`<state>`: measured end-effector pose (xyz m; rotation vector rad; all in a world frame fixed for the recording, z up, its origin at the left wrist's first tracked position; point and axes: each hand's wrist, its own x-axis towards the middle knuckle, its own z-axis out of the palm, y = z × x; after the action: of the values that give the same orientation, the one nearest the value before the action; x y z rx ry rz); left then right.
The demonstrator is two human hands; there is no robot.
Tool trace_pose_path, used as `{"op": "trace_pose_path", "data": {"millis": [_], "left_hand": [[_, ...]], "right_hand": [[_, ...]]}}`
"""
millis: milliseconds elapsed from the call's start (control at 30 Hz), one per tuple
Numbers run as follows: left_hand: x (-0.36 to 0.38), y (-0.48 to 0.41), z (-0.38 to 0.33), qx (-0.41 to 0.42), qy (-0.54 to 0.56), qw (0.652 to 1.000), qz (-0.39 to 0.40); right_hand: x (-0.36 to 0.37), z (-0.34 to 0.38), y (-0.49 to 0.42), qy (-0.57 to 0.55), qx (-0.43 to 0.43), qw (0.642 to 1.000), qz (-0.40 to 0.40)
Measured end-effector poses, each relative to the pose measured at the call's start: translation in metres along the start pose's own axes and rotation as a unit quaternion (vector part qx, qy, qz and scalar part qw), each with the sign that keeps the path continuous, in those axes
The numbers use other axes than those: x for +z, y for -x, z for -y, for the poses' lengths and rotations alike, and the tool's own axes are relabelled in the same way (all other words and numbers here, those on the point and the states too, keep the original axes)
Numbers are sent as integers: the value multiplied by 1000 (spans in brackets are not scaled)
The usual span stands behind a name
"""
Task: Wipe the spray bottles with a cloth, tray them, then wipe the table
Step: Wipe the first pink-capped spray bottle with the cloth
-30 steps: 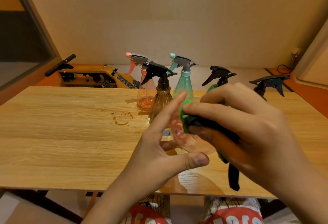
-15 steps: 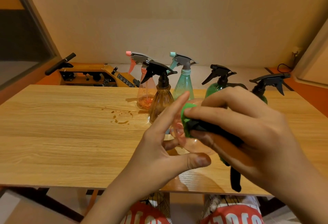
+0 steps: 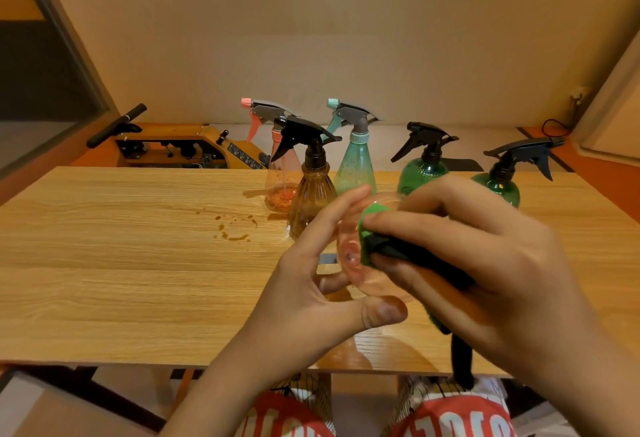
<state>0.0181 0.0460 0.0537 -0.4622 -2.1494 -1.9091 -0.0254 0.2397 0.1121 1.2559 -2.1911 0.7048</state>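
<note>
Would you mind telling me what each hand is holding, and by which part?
The left hand grips a clear bottle around its body, base towards the camera. The right hand pinches a green cloth against it.

No text can be read with certainty: the white letters on the red clothing (image 3: pixel 450 417) are cut off, and the label on the yellow machine (image 3: pixel 242 154) is too small.

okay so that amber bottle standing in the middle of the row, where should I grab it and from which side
Probably by the narrow neck just under the black trigger head of the amber bottle, coming from the near side. It stands upright and its ribbed body flares out below, so the neck fits a hand best. The nozzle points left, and the pink bottle and teal bottle crowd it from behind.
</note>
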Motion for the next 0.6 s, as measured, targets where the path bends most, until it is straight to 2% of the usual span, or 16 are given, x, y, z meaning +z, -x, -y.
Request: {"op": "trace_pose_path", "data": {"millis": [133, 267, 400, 600], "left_hand": [[-8, 2, 1, 1, -27, 1000, -8], [-7, -1, 2, -2, -12, 1000, -14], [-12, 1, 1, -4, -34, 999, -18], [-4, 0, 2, -2, -2, 1000, -23]], "right_hand": [[-17, -7, 2, -20, -6, 996, 83], [-5, -7, 2, 41, 13, 998, 45], [-10, -11, 6, -44, 15, 994, 95], [4, -12, 8, -21, 34, 999, -12]]}}
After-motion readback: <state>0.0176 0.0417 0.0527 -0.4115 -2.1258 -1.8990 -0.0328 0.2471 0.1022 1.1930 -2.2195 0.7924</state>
